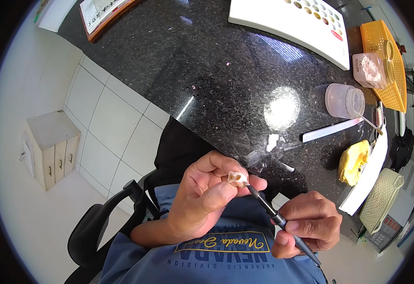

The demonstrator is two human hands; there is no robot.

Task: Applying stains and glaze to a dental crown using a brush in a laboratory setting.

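Note:
A small cream-white dental crown piece (238, 178) with two hollows on top sits between the thumb and fingers of my left hand (202, 194). My right hand (313, 222) pinches a slim black pen-like tool (279, 219) partway down its shaft. Its narrow tip points up and left and reaches the lower right edge of the crown piece, beside my left fingertip. Whether the tip touches the piece or lies just next to it, I cannot tell. Both hands are held in front of my blue shirt, near the edge of the black speckled countertop (207, 71).
On the counter's right are a cup (343, 101), a white strip (330, 130), a yellow lump (354, 163), a pink-white jar (368, 71) and a yellow basket (396, 90). White scraps (272, 142) lie nearer. A white palette box (287, 19) stands behind. A chair armrest (98, 222) is at left.

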